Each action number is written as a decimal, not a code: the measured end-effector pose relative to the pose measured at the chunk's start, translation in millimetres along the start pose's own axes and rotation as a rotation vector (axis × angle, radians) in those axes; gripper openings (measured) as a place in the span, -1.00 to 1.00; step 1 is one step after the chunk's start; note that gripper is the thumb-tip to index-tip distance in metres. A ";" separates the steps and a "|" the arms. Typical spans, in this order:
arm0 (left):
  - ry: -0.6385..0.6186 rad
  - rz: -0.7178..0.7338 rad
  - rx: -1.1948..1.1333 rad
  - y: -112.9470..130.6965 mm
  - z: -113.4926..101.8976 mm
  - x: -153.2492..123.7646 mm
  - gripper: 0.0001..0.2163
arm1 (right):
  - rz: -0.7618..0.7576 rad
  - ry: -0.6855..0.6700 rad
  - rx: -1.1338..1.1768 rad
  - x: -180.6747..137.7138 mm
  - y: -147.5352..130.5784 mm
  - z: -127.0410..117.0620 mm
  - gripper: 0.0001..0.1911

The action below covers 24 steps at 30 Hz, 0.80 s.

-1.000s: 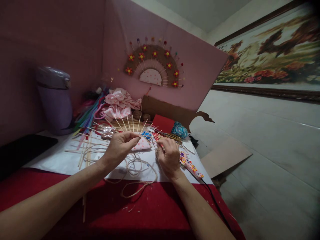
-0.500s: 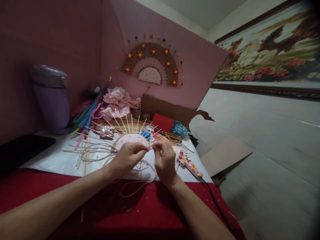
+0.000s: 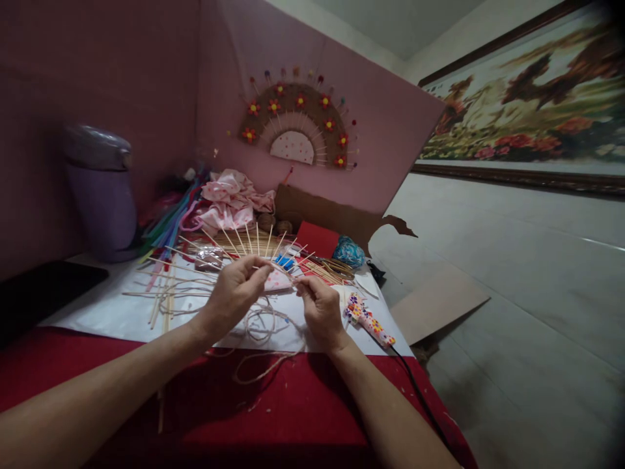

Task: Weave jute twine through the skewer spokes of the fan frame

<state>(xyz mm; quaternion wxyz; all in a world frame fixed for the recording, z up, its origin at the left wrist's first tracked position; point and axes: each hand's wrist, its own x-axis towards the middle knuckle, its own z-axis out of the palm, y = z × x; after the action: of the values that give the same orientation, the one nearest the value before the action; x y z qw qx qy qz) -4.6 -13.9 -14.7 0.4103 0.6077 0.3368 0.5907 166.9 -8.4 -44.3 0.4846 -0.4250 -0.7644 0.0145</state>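
My left hand is closed in a pinch on jute twine at the front of a half-made fan of thin wooden skewers spread round a pink dotted half-disc. Beside it, my right hand is also closed, pinching the twine or a skewer tip at the fan's right edge. Loose loops of the twine lie on the white paper and trail onto the red tablecloth below my hands.
A finished fan with red flowers hangs on the pink board. A purple lidded bin stands at left. Coloured pipe cleaners, pink cloth, a blue yarn ball and a dotted glue gun with black cord surround the work.
My left hand dropped toward the right hand over the half-disc, then rose again to the skewers. My right hand shifted slightly left. The camera tilted a little.
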 end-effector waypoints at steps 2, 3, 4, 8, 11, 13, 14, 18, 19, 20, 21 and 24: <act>0.119 -0.016 -0.076 3.4 -3.9 3.5 -0.90 | 0.012 0.039 -0.071 0.8 4.5 -1.3 -0.83; 0.164 -0.019 -0.107 5.2 -5.6 5.3 -0.90 | 0.012 0.039 -0.113 1.2 5.9 -2.1 -0.83; 0.203 -0.019 -0.137 6.7 -7.2 7.1 -0.90 | 0.018 0.035 -0.161 1.4 6.8 -2.8 -0.83; 0.318 0.010 -0.189 8.4 -12.7 12.8 -0.90 | 0.096 0.055 -0.325 1.2 8.6 -4.4 -0.84; 0.348 0.066 0.104 5.3 -17.2 13.3 -0.88 | 0.089 0.080 -0.310 1.0 9.3 -4.8 -0.82; 0.299 0.141 0.506 3.8 -18.7 10.5 -0.89 | 0.068 0.062 -0.269 0.6 8.6 -5.0 -0.81; 0.258 0.187 0.713 3.5 -18.5 8.2 -0.89 | 0.060 0.046 -0.253 0.2 7.9 -5.2 -0.81; 0.093 0.383 0.992 2.0 -10.0 -2.4 -0.79 | 0.019 -0.003 -0.209 -2.0 2.9 -5.3 -0.81; 0.017 0.444 0.928 0.4 -6.9 -4.3 -0.79 | 0.001 -0.016 -0.196 -2.8 1.7 -5.1 -0.80; -0.060 0.489 0.847 -1.9 -3.9 -5.8 -0.79 | -0.021 -0.036 -0.184 -3.5 0.8 -4.8 -0.79; -0.129 0.513 0.768 -4.8 -1.3 -6.7 -0.80 | -0.048 -0.058 -0.172 -4.2 0.2 -4.4 -0.78; -0.217 0.424 0.698 -14.3 2.7 -6.6 -0.81 | -0.124 -0.096 -0.119 -5.5 -0.6 -2.7 -0.80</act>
<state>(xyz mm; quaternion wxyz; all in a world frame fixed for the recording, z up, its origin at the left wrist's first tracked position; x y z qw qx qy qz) -1.4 -13.9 -30.4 0.0822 0.8247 0.3391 0.4451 169.5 -13.4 -46.6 0.4211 -0.4037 -0.8112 -0.0405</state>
